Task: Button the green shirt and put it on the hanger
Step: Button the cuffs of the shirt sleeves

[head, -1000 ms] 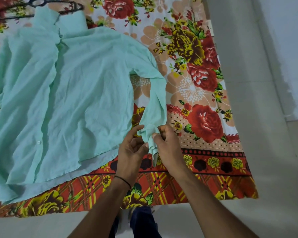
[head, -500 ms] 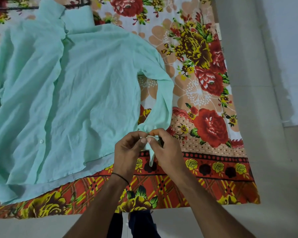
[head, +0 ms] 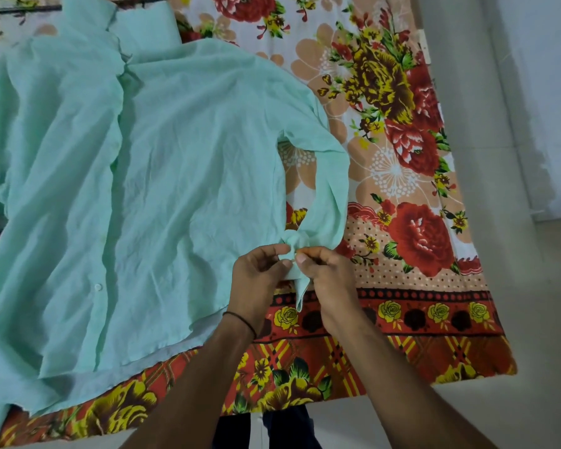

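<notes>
The mint-green shirt (head: pixel 162 176) lies spread front-up across the flowered bedsheet (head: pixel 399 176), collar at the top. One white button (head: pixel 98 287) shows low on its placket. Its right sleeve (head: pixel 329 202) curves down to the cuff (head: pixel 297 280). My left hand (head: pixel 256 280) and my right hand (head: pixel 327 280) both pinch that cuff between thumb and fingers, thumbs almost touching. A cuff corner hangs below my hands. Only a thin dark bar of the hanger (head: pixel 20 8) shows at the top left edge.
The sheet ends at a patterned red border (head: pixel 402 319) near me. Pale floor (head: pixel 515 286) runs along the right side and in front. My dark trouser legs (head: pixel 285 429) stand at the bottom edge.
My hands shifted slightly down and closed tighter on the cuff, thumbs coming together. The view moved, so most of the hanger slid out of the top edge.
</notes>
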